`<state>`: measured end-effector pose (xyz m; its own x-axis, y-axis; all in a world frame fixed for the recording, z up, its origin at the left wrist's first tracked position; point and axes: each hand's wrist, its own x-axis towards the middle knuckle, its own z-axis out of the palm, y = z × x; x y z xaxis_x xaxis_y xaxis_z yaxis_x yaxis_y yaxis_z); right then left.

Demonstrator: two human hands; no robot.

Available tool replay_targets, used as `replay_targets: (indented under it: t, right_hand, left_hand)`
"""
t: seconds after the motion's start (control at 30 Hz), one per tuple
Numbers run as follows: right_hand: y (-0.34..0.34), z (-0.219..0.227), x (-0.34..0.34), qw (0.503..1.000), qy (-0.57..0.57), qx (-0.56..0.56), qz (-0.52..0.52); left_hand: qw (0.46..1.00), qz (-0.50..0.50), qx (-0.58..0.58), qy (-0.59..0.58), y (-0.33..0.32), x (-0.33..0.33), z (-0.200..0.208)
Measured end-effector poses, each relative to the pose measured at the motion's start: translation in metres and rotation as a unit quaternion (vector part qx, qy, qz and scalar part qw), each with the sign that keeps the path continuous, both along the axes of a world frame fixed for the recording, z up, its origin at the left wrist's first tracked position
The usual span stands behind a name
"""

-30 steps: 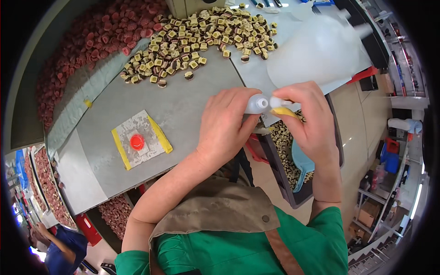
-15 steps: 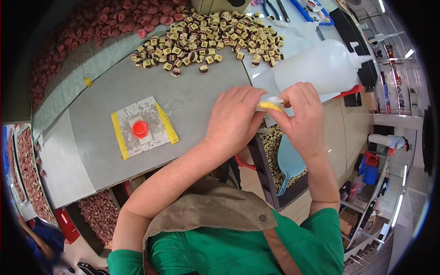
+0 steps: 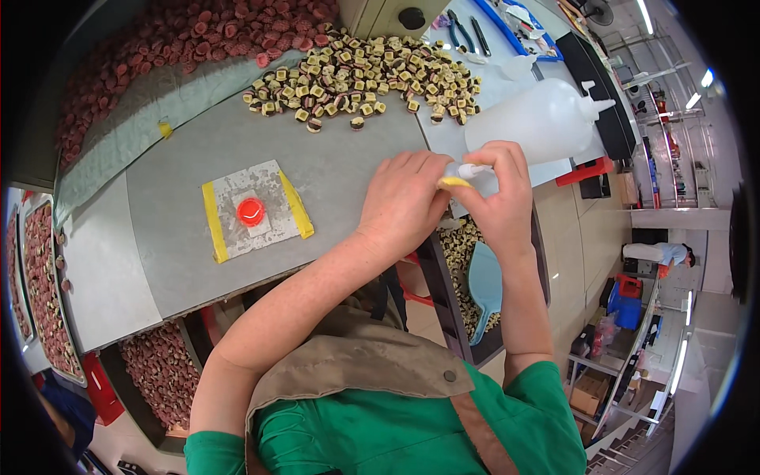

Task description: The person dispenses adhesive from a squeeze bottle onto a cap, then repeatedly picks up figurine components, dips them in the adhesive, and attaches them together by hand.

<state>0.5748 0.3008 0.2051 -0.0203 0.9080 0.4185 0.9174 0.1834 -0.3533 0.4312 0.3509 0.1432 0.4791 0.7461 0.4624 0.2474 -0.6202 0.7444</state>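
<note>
Worker's bench seen from above, with places given relative to the taped plate [image 3: 264,178], a mottled square bearing a yellow strip along two opposite sides. Nearest, on the plate's near side, are a brown apron [image 3: 356,360] and green sleeves [image 3: 546,419]. To the right of the plate, raised above the bench, the left hand [image 3: 405,194] is closed around a small bottle [image 3: 452,172], translucent and largely hidden by the fingers. Farther right of the plate, the right hand [image 3: 500,178] pinches a white nozzle [image 3: 469,170] between thumb and fingers at the bottle's mouth; whether the two parts are joined cannot be told. A yellow piece [image 3: 454,182] lies along the right thumb, its nature unclear. On the plate itself sits a red cap [image 3: 251,211], shallow and round. Below bench level, to the plate's near left, a bin holds reddish pieces [image 3: 158,368]; to its right, a dark crate [image 3: 445,305] contains small layered pieces and a light-blue scoop [image 3: 484,281]. Beyond the plate to the right, a large squeeze bottle [image 3: 534,123] lies on its side. Directly beyond and slightly right spreads a heap of yellow-and-brown pieces [image 3: 356,75]; beyond and left, a raspberry-coloured mass [image 3: 198,47]. Farther, beyond the plate to the right, are pliers [image 3: 459,33] and a blue-rimmed tray [image 3: 558,54]. Farthest, well to its right, stands another person [image 3: 657,252].
</note>
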Motion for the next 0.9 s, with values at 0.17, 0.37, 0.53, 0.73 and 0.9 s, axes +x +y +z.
replay_targets:
  t: [0.17, 0.37, 0.53, 0.73, 0.9]
  right_hand:
    - [-0.006, -0.001, 0.003, 0.98, 0.188, -0.002, 0.071]
    - [0.004, -0.008, 0.004, 0.992, 0.121, -0.02, 0.029]
    - [0.001, -0.005, 0.001, 0.974, 0.219, -0.015, 0.06]
    - [0.008, -0.018, -0.002, 0.987, 0.158, -0.022, 0.016]
    - [0.0, -0.014, 0.001, 0.969, 0.239, 0.02, 0.056]
  left_hand:
    - [1.0, -0.005, -0.012, 0.027, -0.003, -0.004, 0.006]
    - [1.0, 0.009, 0.003, 0.011, 0.001, -0.005, 0.004]
    - [1.0, 0.0, -0.009, 0.011, 0.001, -0.003, 0.0]
    - [1.0, 0.005, 0.0, 0.013, 0.009, -0.006, -0.003]
    - [1.0, -0.008, -0.004, 0.022, 0.001, 0.0, 0.004]
